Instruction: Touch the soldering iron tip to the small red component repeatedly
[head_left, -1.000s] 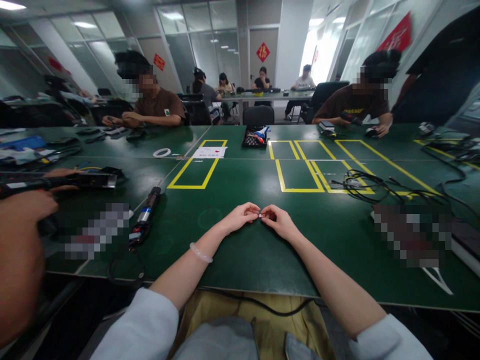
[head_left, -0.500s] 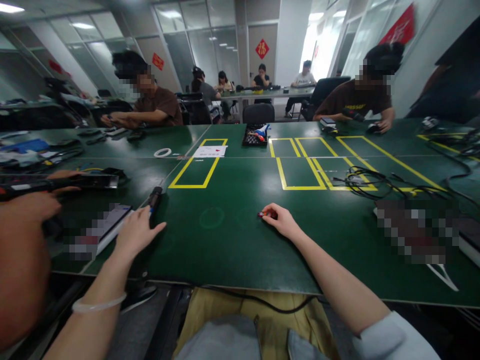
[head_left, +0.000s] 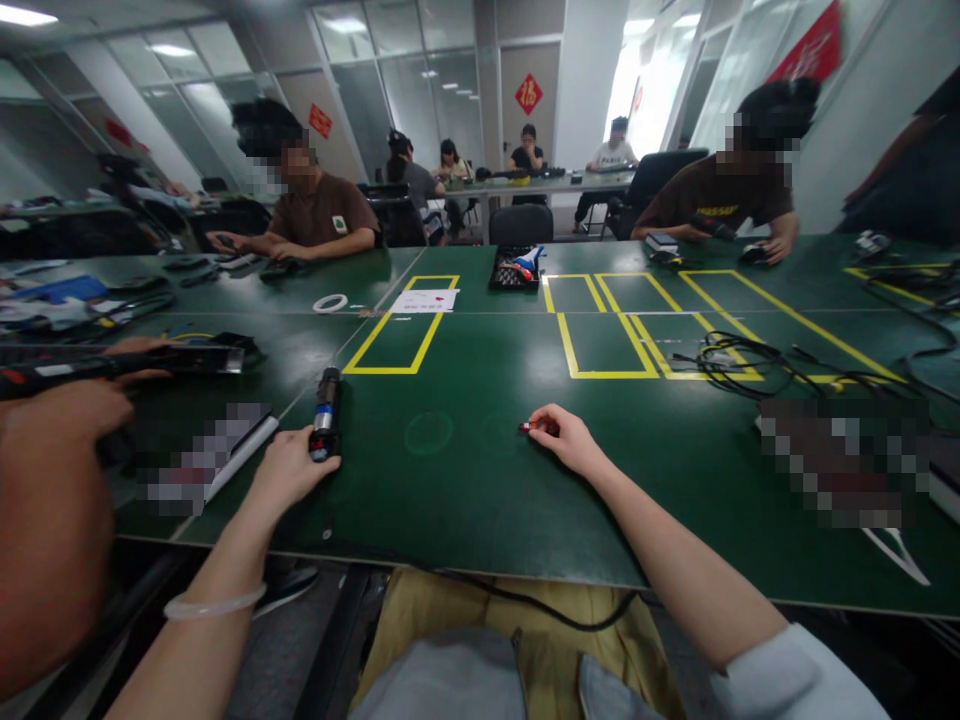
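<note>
My left hand (head_left: 294, 468) is closed round the lower end of a black cylindrical device (head_left: 325, 412) with a blue and silver band, which looks like a flashlight. The device points away from me over the green table (head_left: 465, 480). In my right hand (head_left: 564, 440) a small red piece (head_left: 528, 427) is pinched between thumb and fingertips, just above or on the tabletop; most of it is hidden by the fingers, so its kind does not show. The two hands are well apart.
Yellow tape outlines (head_left: 613, 375) mark the table ahead. A black tray (head_left: 514, 284) of parts stands farther back, with a tape roll (head_left: 330, 303) to its left. Black cables (head_left: 731, 358) lie at right. A co-worker's arm (head_left: 52, 480) reaches in at left.
My left hand has closed on the black device and turned it more upright in view. My right hand stays put with the red piece. The view has shifted slightly.
</note>
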